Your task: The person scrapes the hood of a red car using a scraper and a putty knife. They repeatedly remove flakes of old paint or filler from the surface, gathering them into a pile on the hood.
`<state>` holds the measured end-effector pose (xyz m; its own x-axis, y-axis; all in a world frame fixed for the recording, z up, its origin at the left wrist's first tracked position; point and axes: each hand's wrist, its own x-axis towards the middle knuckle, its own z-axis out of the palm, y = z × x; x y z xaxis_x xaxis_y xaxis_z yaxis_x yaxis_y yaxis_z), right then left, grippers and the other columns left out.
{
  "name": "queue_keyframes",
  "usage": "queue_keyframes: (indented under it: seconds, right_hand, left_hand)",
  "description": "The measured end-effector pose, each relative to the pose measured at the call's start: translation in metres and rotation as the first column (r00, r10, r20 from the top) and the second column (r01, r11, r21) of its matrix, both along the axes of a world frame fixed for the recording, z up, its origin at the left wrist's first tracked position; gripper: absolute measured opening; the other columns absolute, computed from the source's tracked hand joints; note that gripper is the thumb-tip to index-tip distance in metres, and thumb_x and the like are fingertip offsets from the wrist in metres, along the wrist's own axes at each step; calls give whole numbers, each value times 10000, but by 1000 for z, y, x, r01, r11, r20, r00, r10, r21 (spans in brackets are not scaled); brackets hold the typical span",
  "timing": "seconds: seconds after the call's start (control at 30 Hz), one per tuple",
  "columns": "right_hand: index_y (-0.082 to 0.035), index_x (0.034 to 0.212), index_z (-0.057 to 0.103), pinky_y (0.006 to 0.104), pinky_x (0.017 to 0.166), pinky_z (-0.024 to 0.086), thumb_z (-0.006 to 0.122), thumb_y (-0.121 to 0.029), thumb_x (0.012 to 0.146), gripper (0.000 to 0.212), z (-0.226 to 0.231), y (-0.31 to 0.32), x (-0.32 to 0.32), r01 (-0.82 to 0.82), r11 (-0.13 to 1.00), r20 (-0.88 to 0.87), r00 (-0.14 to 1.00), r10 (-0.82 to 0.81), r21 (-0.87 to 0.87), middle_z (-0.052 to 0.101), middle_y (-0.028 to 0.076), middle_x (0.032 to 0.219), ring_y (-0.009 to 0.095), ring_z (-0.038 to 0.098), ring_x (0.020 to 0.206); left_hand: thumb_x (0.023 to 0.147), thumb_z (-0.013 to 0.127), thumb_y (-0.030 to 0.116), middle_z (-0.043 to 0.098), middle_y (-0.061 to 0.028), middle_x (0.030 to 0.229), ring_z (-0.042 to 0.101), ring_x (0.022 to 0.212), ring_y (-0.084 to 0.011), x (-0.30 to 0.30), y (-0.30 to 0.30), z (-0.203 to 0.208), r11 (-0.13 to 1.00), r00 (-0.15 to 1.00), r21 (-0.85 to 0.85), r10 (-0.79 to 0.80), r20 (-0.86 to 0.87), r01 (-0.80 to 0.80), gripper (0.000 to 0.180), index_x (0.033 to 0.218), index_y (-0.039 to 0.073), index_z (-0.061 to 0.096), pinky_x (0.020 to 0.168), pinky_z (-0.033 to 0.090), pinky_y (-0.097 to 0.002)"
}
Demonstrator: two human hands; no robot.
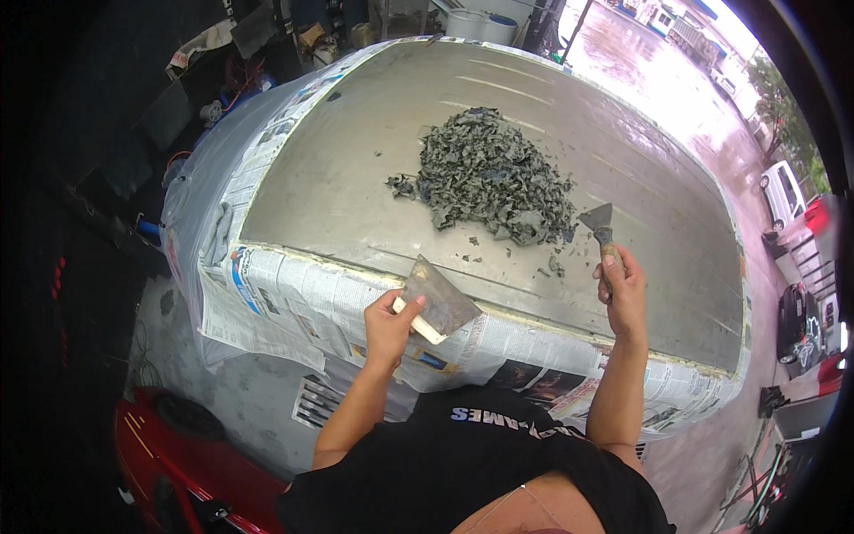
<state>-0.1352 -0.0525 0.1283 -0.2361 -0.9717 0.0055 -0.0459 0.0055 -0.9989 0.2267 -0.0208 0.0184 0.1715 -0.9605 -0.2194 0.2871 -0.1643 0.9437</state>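
My left hand (389, 327) is closed on the pale handle of a wide, flat metal spreader (442, 296), its stained blade tilted over the panel's near edge. In my right hand (625, 289) is a scraper (598, 218) with a dark handle, gripped with its flared blade pointing away from me. That blade is close to the right side of a heap of grey paint flakes (498, 173). The heap lies on a broad bare-metal vehicle panel (338, 178), with loose flakes scattered around it.
Newspaper (311, 285) is taped around the panel's edges, and plastic sheeting (200, 178) hangs at the left. A red car (213, 463) stands at lower left. Outside at the right are a white van (783, 194) and a dark car (794, 320). White buckets (480, 27) stand beyond the far edge.
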Motion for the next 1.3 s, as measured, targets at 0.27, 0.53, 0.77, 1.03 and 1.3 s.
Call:
queue_keyframes:
  seconds: [0.27,0.53,0.77,1.03,1.3]
  right_hand:
    - [-23,1286,599,197,479,341,648,-223,988,362,2,6,-11,66,998,51,997,-65,-19,603,16,803,42,449,550]
    - [-25,1310,579,199,470,337,669,-265,982,416,-2,4,-16,45,999,79,996,-44,-20,614,21,792,44,456,548]
    - [-6,1296,587,205,496,353,660,-226,977,395,10,9,-10,63,997,90,994,-60,-34,622,16,808,46,461,566]
    - [-26,1339,565,203,505,352,680,-256,969,450,6,15,-10,70,997,88,994,-66,-34,628,15,823,46,452,570]
    - [-52,1314,586,242,534,429,706,-294,951,452,-3,7,-19,127,992,35,991,-126,-20,647,20,814,73,529,630]
  left_hand:
    - [862,790,56,697,-72,844,592,640,-74,-4,1,-2,1000,991,-9,-22,133,23,380,1145,-122,609,540,449,-218]
    - [875,780,85,670,-108,800,632,578,-125,0,4,3,998,976,58,-26,217,14,423,1189,-118,580,484,459,-231]
    - [903,742,78,636,-112,848,655,592,-159,4,3,-8,1000,983,-3,10,182,-9,333,1131,-127,613,499,519,-253]
    - [906,677,-16,627,-124,914,661,648,-162,8,4,-11,998,972,-49,-19,234,32,291,1152,-142,585,553,543,-266]
    - [924,662,9,597,-91,897,610,645,-142,13,-2,-17,994,907,-106,47,418,-3,277,1171,-89,584,568,524,-253]
